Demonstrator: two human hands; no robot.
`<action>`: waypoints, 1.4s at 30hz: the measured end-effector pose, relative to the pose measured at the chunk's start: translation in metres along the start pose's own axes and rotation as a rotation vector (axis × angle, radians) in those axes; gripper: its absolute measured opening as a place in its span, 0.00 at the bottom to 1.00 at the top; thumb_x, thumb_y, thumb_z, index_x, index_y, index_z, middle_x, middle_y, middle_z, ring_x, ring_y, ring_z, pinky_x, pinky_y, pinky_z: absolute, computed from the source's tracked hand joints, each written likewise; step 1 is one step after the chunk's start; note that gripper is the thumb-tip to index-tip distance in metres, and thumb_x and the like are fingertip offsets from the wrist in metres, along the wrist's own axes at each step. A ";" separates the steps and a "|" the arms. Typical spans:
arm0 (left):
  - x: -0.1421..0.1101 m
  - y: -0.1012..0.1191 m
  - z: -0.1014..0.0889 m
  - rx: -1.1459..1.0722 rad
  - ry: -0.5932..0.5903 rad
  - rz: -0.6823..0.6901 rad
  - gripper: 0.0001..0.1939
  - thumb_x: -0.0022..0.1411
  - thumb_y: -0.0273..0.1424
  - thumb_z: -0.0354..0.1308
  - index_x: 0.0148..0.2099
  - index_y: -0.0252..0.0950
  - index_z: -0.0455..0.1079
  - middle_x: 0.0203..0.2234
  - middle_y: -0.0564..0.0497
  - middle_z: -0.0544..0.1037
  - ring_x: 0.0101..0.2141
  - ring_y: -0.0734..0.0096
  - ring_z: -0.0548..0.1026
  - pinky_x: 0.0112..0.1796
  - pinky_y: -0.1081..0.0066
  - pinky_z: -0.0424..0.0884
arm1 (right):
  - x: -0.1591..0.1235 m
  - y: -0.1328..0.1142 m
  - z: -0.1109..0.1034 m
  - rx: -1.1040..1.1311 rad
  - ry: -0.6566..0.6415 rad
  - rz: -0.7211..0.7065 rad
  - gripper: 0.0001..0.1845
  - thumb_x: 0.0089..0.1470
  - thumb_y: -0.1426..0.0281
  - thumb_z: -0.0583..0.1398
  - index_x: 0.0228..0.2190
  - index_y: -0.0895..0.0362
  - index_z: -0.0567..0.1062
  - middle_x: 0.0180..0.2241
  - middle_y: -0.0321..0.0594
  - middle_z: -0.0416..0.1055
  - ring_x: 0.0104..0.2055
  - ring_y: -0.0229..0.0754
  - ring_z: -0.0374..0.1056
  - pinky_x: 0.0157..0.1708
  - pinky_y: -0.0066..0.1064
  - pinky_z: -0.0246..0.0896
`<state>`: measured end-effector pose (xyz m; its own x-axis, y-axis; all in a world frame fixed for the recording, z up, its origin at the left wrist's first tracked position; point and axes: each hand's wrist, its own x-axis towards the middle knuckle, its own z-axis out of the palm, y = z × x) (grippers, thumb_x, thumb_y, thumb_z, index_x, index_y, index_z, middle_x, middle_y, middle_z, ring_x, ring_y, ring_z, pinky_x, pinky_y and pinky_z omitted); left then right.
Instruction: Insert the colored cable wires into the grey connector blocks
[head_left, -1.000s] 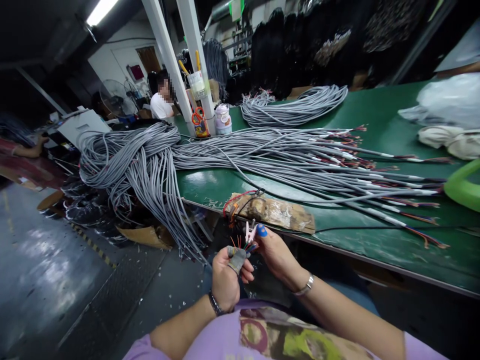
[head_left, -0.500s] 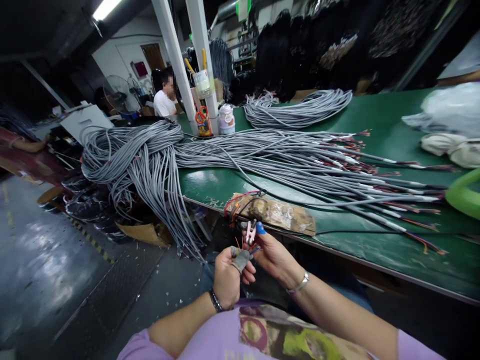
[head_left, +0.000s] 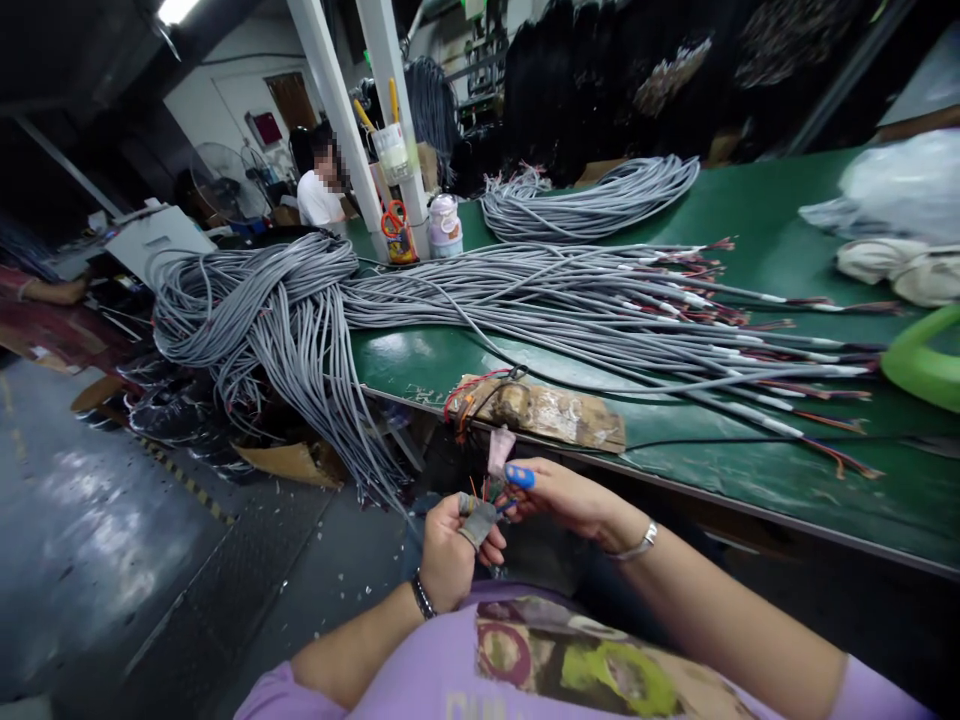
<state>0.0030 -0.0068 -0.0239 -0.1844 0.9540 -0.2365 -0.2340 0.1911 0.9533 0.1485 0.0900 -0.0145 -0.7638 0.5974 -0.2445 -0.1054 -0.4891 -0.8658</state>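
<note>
Where fine wires crowd the fingertips, a mix-up is the likeliest slip

Because the thin coloured wires [head_left: 491,493] stand so close together between the two hands, just in front of the near edge of the worktop [head_left: 780,200], one strand could easily be mistaken for its neighbour. Orange ends poke upward on one side and blue ones lean out on the other, so a careless brush could bend a strand away from the bunch. Too light a hold could let the bunch twist; too hard a tug could pull a strand loose.

The left hand [head_left: 448,555] is closed, its grip pressing the bunch between a thumb in a grey wrap [head_left: 477,524] and curled fingers. Opposite, the right hand [head_left: 566,500] touches the wire ends, a blue cover [head_left: 520,477] on one digit; its fingertips sit close together, but whether they pinch a strand cannot be told.

Just beyond stands a pale pink clip [head_left: 501,448], too blurred to read, which a straying finger could knock. Behind it, a taped board [head_left: 570,415] lies along the worktop's edge, and past that stretch grey cables [head_left: 525,310], their coloured ends fanned to the right.
</note>
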 end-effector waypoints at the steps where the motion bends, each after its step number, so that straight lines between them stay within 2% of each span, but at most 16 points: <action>1: 0.000 -0.001 -0.001 0.012 -0.009 -0.006 0.16 0.51 0.43 0.61 0.28 0.34 0.67 0.16 0.52 0.74 0.13 0.78 0.68 0.16 0.79 0.58 | -0.001 -0.003 0.000 -0.089 0.000 -0.014 0.18 0.44 0.57 0.66 0.28 0.61 0.76 0.26 0.40 0.73 0.26 0.35 0.65 0.28 0.27 0.60; 4: 0.000 -0.002 -0.004 0.063 -0.070 -0.042 0.16 0.51 0.42 0.62 0.27 0.34 0.66 0.16 0.53 0.74 0.14 0.77 0.68 0.16 0.78 0.59 | -0.002 -0.011 0.005 -0.281 -0.004 -0.057 0.15 0.43 0.60 0.67 0.23 0.61 0.75 0.21 0.35 0.70 0.23 0.33 0.61 0.26 0.26 0.57; 10: 0.000 0.006 -0.001 0.208 -0.355 -0.264 0.16 0.47 0.42 0.63 0.23 0.33 0.67 0.14 0.50 0.73 0.13 0.75 0.69 0.17 0.76 0.62 | -0.002 -0.008 0.018 -0.629 0.020 -0.120 0.15 0.43 0.61 0.64 0.18 0.60 0.70 0.16 0.30 0.61 0.20 0.31 0.52 0.19 0.24 0.47; 12: 0.000 0.006 0.000 0.189 -0.327 -0.268 0.16 0.47 0.41 0.62 0.22 0.33 0.67 0.14 0.50 0.73 0.13 0.75 0.69 0.17 0.76 0.61 | -0.003 -0.004 0.018 -0.615 0.061 -0.151 0.17 0.45 0.60 0.64 0.18 0.60 0.70 0.17 0.30 0.61 0.20 0.32 0.52 0.20 0.24 0.47; 14: 0.001 0.004 0.000 0.127 -0.237 -0.243 0.14 0.47 0.39 0.62 0.24 0.33 0.67 0.14 0.51 0.73 0.13 0.75 0.69 0.16 0.77 0.60 | -0.006 0.000 0.016 -0.511 0.110 -0.182 0.18 0.47 0.57 0.62 0.20 0.60 0.71 0.19 0.32 0.64 0.22 0.33 0.56 0.22 0.25 0.52; 19: 0.002 -0.001 0.000 0.009 -0.074 -0.146 0.12 0.48 0.38 0.61 0.27 0.34 0.66 0.15 0.52 0.74 0.13 0.75 0.69 0.16 0.77 0.61 | -0.016 0.015 0.009 -0.245 0.142 -0.137 0.19 0.46 0.56 0.64 0.33 0.59 0.75 0.30 0.39 0.72 0.29 0.36 0.64 0.28 0.27 0.59; 21: 0.002 -0.001 0.001 0.000 -0.064 -0.127 0.13 0.49 0.38 0.62 0.27 0.34 0.66 0.15 0.51 0.75 0.14 0.74 0.70 0.17 0.76 0.62 | -0.018 0.021 0.011 -0.198 0.168 -0.144 0.18 0.45 0.58 0.65 0.32 0.59 0.75 0.28 0.38 0.72 0.27 0.35 0.63 0.27 0.26 0.58; 24: 0.001 -0.001 0.001 0.043 -0.113 -0.133 0.15 0.49 0.41 0.62 0.27 0.33 0.66 0.15 0.51 0.75 0.14 0.74 0.70 0.18 0.76 0.63 | -0.018 0.027 0.018 -0.176 0.218 -0.192 0.16 0.45 0.59 0.65 0.26 0.60 0.73 0.22 0.34 0.69 0.23 0.33 0.61 0.26 0.26 0.56; 29: -0.001 -0.003 -0.004 0.131 -0.188 -0.150 0.19 0.47 0.45 0.64 0.27 0.33 0.68 0.15 0.50 0.75 0.15 0.73 0.71 0.20 0.74 0.67 | -0.014 0.027 0.026 -0.281 0.131 -0.190 0.16 0.49 0.57 0.62 0.25 0.58 0.69 0.15 0.31 0.66 0.19 0.35 0.61 0.22 0.28 0.56; 33: -0.001 -0.005 -0.005 0.051 -0.131 -0.121 0.18 0.49 0.44 0.63 0.26 0.33 0.67 0.15 0.50 0.75 0.15 0.73 0.71 0.19 0.75 0.66 | -0.010 0.026 0.028 -0.304 0.170 -0.228 0.17 0.49 0.56 0.61 0.24 0.57 0.68 0.17 0.33 0.67 0.19 0.35 0.61 0.23 0.29 0.56; 38: 0.002 -0.006 -0.001 -0.067 -0.043 -0.116 0.17 0.50 0.43 0.62 0.27 0.33 0.65 0.14 0.51 0.74 0.13 0.73 0.69 0.16 0.76 0.63 | -0.007 0.022 0.038 -0.179 0.187 -0.237 0.19 0.48 0.54 0.62 0.23 0.56 0.66 0.14 0.30 0.64 0.18 0.34 0.58 0.22 0.29 0.55; 42: 0.004 -0.003 -0.002 -0.119 -0.013 -0.085 0.15 0.49 0.40 0.62 0.27 0.33 0.66 0.13 0.52 0.74 0.12 0.76 0.68 0.16 0.77 0.62 | -0.007 0.023 0.031 -0.162 0.223 -0.208 0.18 0.46 0.55 0.64 0.25 0.58 0.70 0.19 0.33 0.67 0.22 0.34 0.59 0.24 0.28 0.54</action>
<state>0.0008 -0.0041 -0.0283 -0.1469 0.9385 -0.3124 -0.3598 0.2435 0.9007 0.1319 0.0551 -0.0191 -0.5764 0.8068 -0.1297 -0.1275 -0.2456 -0.9610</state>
